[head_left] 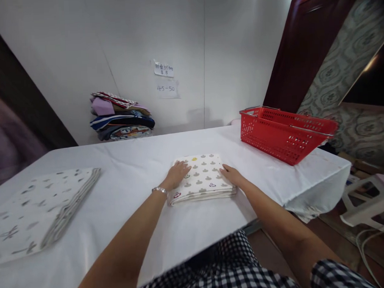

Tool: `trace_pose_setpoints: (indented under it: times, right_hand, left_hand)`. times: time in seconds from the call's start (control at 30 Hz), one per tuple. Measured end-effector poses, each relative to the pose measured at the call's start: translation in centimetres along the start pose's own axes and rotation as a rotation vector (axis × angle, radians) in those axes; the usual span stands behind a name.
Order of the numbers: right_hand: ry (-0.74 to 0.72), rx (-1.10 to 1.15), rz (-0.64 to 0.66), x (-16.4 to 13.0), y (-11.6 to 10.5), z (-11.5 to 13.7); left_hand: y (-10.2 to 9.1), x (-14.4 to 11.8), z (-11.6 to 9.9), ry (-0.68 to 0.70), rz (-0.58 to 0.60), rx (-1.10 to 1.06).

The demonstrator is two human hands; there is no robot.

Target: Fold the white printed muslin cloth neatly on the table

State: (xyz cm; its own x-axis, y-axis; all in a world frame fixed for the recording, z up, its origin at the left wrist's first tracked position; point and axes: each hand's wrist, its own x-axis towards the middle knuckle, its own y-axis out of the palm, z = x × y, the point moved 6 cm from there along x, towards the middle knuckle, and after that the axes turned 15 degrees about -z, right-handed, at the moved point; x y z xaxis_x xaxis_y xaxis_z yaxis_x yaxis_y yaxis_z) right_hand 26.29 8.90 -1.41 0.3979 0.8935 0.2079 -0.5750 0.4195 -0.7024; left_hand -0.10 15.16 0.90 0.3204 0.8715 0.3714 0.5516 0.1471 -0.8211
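At frame centre, a folded printed cloth (pixel 201 174) is being touched on a white worktop (pixel 132 163): its left edge is being covered by the left hand (pixel 177 175), its right edge by the right hand (pixel 231 175) (both being held outstretched, unclenched).

there are two hands (pixel 178 174) (pixel 231 175), two folded cloths (pixel 203 175) (pixel 39 212), two paper signs (pixel 163 69) (pixel 167 89), one red basket (pixel 268 138) and one fabric pile (pixel 122 118).
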Motion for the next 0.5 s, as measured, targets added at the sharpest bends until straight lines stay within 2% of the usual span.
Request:
trace_pose_setpoints:
  times: [0.17,0.27,0.37,0.5]
  right_hand:
    - [0.056,0.035,-0.053,-1.5,-1.2,-1.1]
    - [0.066,0.087,-0.069,-2.9,-0.9,-1.3]
    - [0.008,0.071,-0.132,-3.5,-0.3,-0.6]
    - [-0.092,0.038,-0.178,-2.5,0.7,0.7]
  left_hand:
    - [-1.7,-5.4,2.5,-0.238,-0.166,-0.1]
    - [-2.1,-7.7,2.8,-0.348,-0.225,-0.15]
    - [-2.1,-8.5,1.9,-0.356,-0.223,-0.154]
    - [-2.0,-8.6,1.0,-0.354,-0.199,-0.086]
